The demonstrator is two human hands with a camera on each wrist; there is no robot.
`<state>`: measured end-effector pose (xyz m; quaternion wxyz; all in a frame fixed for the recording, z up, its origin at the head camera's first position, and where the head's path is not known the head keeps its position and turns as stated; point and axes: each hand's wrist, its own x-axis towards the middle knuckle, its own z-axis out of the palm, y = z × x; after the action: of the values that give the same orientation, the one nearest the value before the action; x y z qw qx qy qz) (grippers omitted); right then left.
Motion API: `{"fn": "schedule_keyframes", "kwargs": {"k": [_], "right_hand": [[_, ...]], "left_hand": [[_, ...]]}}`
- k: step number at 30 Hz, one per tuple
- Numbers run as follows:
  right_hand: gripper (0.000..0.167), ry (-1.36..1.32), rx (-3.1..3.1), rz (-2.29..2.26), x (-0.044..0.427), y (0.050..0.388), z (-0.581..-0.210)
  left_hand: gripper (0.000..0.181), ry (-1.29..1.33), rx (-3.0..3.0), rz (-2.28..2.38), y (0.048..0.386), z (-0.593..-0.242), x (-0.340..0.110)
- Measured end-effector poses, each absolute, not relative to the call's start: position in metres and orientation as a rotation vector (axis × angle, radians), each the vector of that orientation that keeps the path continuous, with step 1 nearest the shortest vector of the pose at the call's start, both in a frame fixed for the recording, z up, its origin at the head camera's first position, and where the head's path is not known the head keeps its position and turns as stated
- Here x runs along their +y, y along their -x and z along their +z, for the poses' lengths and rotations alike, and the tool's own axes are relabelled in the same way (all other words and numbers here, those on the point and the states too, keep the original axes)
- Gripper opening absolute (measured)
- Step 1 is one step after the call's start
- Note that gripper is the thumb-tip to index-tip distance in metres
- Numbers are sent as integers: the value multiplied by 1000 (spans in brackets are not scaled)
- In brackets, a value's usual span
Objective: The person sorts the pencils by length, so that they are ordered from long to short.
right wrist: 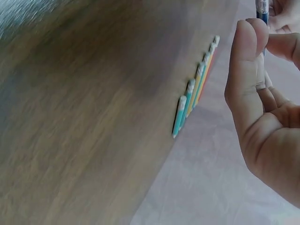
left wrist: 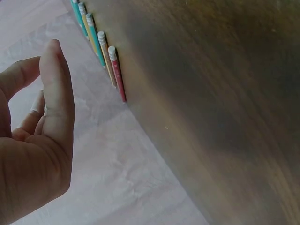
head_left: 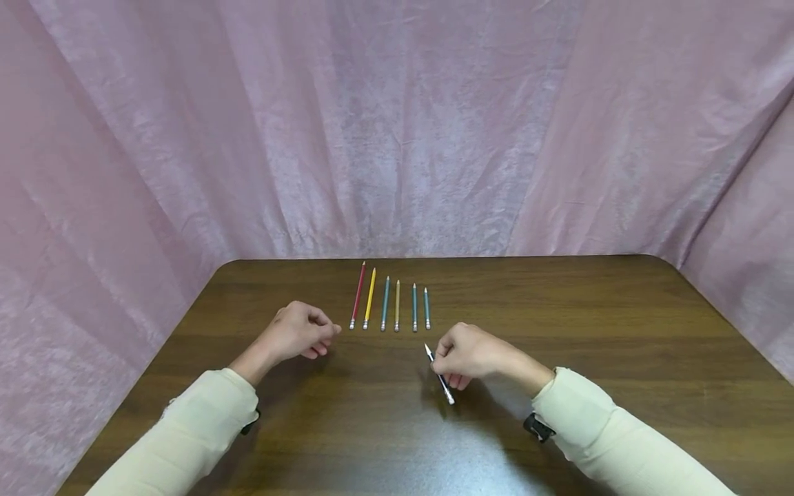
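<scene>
My right hand (head_left: 469, 355) pinches a dark pencil (head_left: 445, 389) between thumb and fingers. Its pale tip points away and its white eraser end points toward me; in the right wrist view part of the dark pencil (right wrist: 262, 16) shows above the fingertips. To the left, my left hand (head_left: 302, 331) hovers with loosely bent fingers and holds nothing. It is nearest the red pencil (head_left: 357, 296), the leftmost of a row. Beside that lie a yellow pencil (head_left: 369, 297), a teal one, an olive-gold pencil (head_left: 398, 303) and two shorter teal pencils, the rightmost teal pencil (head_left: 426, 306) being shortest.
The row lies toward the far side of a brown wooden table (head_left: 589, 303), eraser ends toward me and roughly level. Lengths drop from left to right. A pink curtain (head_left: 403, 138) hangs behind the table's far edge and along both sides.
</scene>
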<state>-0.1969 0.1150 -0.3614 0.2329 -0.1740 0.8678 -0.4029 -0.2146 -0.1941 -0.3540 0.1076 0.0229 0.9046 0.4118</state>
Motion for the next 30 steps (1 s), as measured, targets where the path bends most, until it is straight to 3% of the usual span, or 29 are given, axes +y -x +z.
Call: {"fn": "schedule_keyframes", "kwargs": {"k": [13,30], "right_hand": [[6,412,2393,-1193,139,207,-359],[10,353,2407,-1269,154,222,-357]], "left_hand": [[16,-92,2654,1232,218,-352,-190],[15,-117,2622,1296,226,-352,-182]]}}
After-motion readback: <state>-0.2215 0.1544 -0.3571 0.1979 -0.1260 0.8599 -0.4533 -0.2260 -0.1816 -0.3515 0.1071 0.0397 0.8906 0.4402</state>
